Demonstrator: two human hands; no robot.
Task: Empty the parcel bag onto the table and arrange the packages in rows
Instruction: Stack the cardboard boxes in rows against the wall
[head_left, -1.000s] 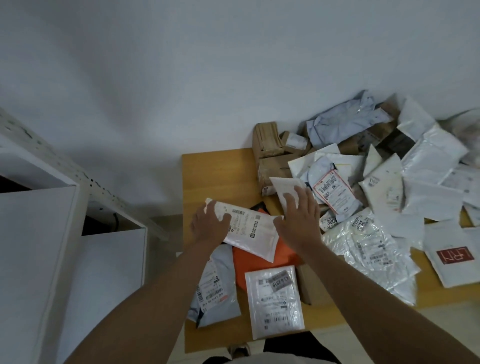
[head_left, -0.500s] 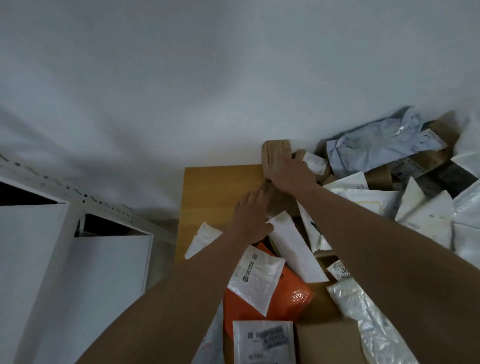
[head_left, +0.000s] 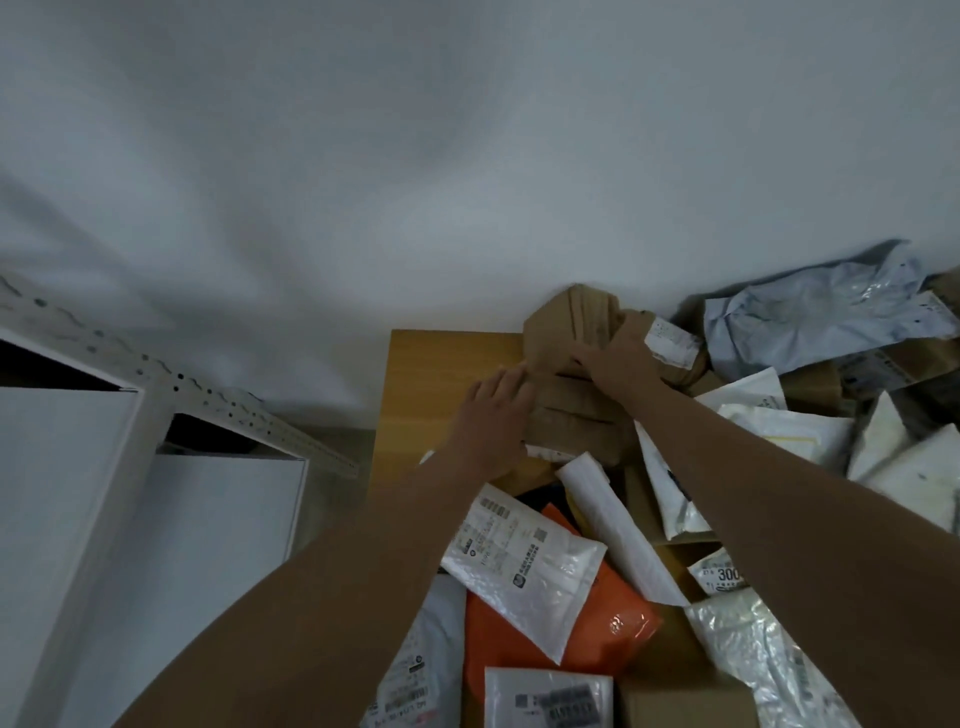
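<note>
White label at right edge (head_left: 719, 573): "300" in large digits
White bubble mailer label (head_left: 511, 540): barcode and print, too blurred to read
Front white package (head_left: 550, 699): barcode, digits illegible

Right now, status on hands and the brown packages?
Right hand grips upper brown package. Left hand flat against lower brown package. White mailer and loose pile crowd table.

Head camera looks steeply down (close) over table (head_left: 441, 364)
</note>
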